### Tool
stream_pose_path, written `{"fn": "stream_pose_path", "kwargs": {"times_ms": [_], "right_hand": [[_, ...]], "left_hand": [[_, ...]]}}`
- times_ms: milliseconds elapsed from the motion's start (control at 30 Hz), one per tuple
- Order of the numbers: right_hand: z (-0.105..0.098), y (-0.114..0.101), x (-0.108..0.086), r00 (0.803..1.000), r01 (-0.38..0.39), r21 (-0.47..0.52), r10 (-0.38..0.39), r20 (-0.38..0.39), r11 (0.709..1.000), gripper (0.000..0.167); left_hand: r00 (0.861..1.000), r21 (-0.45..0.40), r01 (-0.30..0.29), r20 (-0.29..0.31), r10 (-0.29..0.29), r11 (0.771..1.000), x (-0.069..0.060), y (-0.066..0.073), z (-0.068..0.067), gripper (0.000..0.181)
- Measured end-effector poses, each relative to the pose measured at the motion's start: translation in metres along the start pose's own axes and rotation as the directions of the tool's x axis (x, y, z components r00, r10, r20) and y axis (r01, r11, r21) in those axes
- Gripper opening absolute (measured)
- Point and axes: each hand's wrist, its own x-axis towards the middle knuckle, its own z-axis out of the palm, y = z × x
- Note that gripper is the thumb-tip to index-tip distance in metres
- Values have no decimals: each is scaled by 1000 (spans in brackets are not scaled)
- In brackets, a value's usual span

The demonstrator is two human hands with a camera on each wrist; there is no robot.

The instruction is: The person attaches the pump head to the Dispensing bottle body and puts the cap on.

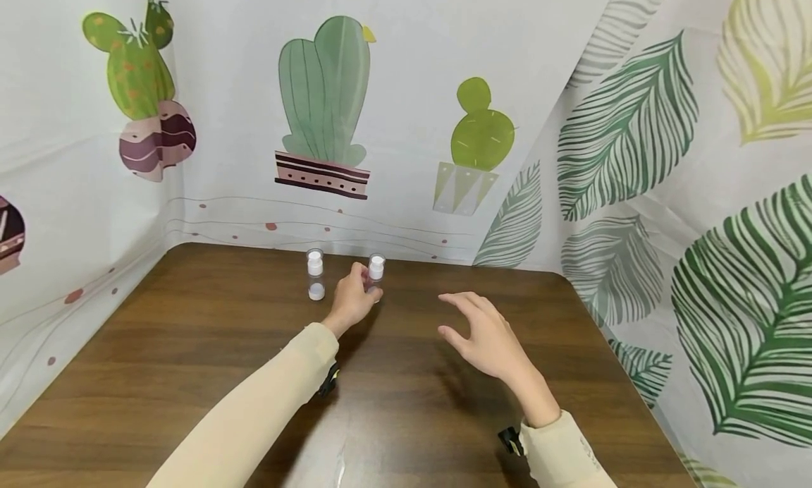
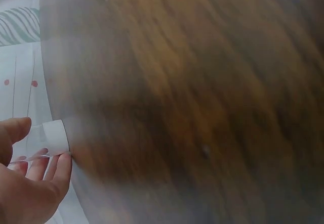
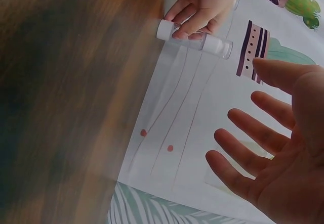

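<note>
Two small clear pump bottles with white collars, white bases and clear caps stand upright near the table's far edge. My left hand (image 1: 352,297) holds the right-hand bottle (image 1: 377,268) low on its body, thumb on one side and fingers on the other. Its white base (image 2: 56,136) shows beside my fingers in the left wrist view, and the whole bottle (image 3: 215,45) lies across the right wrist view. The other bottle (image 1: 315,271) stands just left of my left hand, apart from it. My right hand (image 1: 485,336) hovers over the table on the right, fingers spread, holding nothing.
The brown wooden table (image 1: 209,319) has rounded far corners. Behind it and along its sides hangs a white cloth (image 1: 406,121) printed with cacti and leaves. Black wrist straps (image 1: 511,440) sit at the sleeve cuffs.
</note>
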Motion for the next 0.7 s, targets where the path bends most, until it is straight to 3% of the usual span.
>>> {"fn": "stream_pose_path", "kwargs": {"times_ms": [200,367,700], "right_hand": [[-1,5,-1,1000,-8,-5,8,3,1000,55],[-5,11,-1,1000,-10,-11,10,-1,1000,55],[-18,25,-6,998,-58,-24,58,1,998,55]], "left_hand": [[999,17,-5,36,4,1000,-7,-5,-6,57],[998,58,-44,50,42,997,-22,-8,-21,56],[984,181,-171,78,159,968,-54,10,-60,46]]}}
